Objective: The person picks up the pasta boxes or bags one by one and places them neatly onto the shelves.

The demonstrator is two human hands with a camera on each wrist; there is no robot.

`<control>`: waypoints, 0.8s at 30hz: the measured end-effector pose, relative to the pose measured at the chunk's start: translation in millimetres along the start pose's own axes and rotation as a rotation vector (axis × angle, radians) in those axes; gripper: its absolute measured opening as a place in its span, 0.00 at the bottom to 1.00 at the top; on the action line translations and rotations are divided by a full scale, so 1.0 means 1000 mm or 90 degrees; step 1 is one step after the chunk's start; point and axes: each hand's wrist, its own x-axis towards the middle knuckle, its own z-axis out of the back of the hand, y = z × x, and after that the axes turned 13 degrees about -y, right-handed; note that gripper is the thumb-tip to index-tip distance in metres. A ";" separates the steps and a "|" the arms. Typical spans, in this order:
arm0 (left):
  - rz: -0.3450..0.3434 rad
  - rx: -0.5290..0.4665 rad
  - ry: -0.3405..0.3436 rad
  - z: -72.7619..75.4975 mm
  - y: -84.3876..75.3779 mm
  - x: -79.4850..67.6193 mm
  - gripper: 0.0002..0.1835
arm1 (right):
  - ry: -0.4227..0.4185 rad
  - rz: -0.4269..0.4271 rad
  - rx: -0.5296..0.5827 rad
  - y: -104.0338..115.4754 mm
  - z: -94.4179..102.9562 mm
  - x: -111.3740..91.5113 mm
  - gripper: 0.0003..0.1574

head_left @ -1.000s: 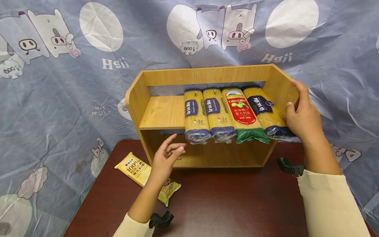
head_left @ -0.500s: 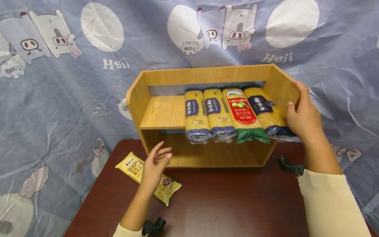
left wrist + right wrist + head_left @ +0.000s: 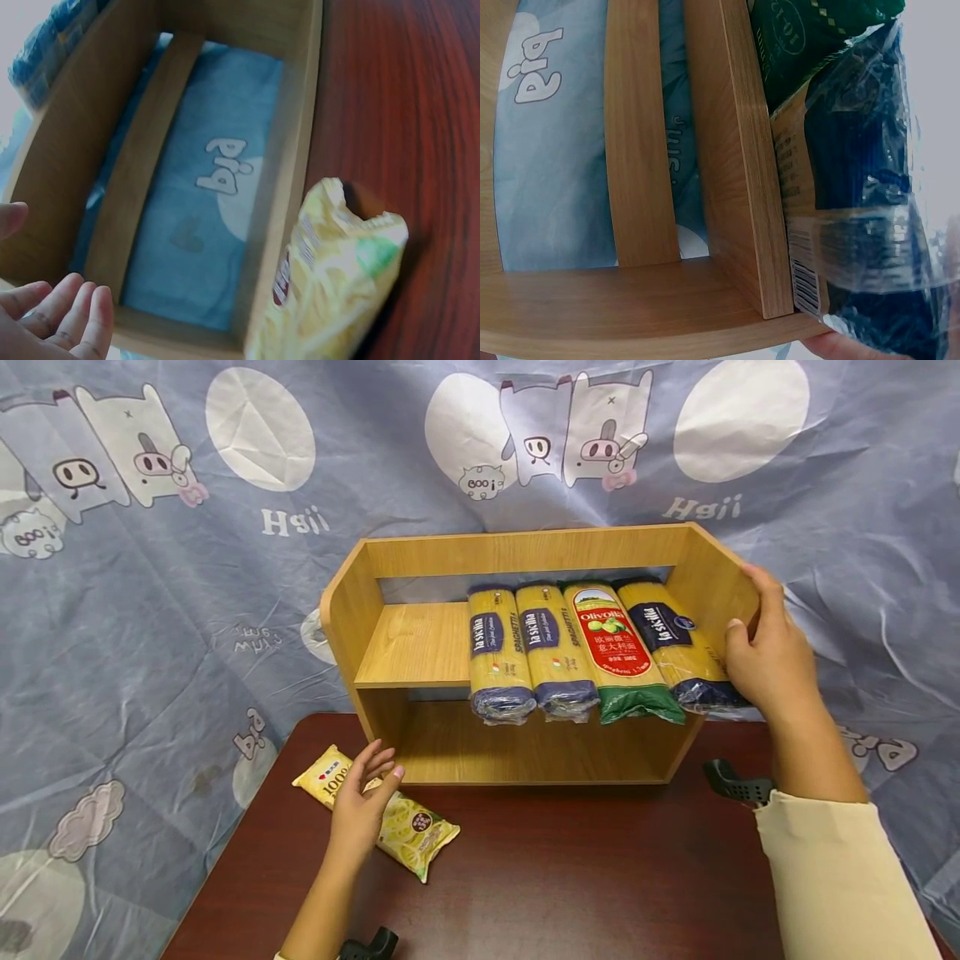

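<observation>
My left hand [image 3: 358, 814], fingers loosely extended and holding nothing, hovers over a yellow pasta packet [image 3: 417, 833] lying aslant on the table. It hides the packet's middle. In the left wrist view, the packet's crimped end [image 3: 360, 225] shows beside the wooden shelf, with the fingers [image 3: 94, 319] apart from it. My right hand [image 3: 772, 660] grips the right side panel of the two-tier shelf [image 3: 525, 552], thumb on the inner side. On the upper tier lie two purple-banded spaghetti packs [image 3: 495, 672] [image 3: 557, 664], a red-labelled green-ended one [image 3: 618, 652] and a navy-banded one [image 3: 667, 631] beside my right hand.
The upper tier's left part [image 3: 416, 639] is bare wood. Below it, the lower compartment [image 3: 517, 752] is open at the front. The dark red table [image 3: 570, 868] extends in front of the shelf. A blue printed cloth [image 3: 165, 610] hangs behind and to the left.
My left hand has moved down and left, from in front of the shelf to over the yellow pasta packet. My right hand and the spaghetti packs have stayed in place.
</observation>
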 end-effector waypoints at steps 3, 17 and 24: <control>0.013 0.011 -0.014 0.004 0.008 0.000 0.35 | 0.000 -0.003 0.000 0.000 0.000 0.000 0.40; 0.091 0.074 -0.089 0.016 0.056 -0.003 0.39 | 0.000 0.001 -0.006 0.000 -0.002 0.000 0.41; 0.118 0.152 -0.137 0.024 0.073 -0.007 0.40 | 0.002 -0.005 -0.007 0.001 -0.001 0.000 0.41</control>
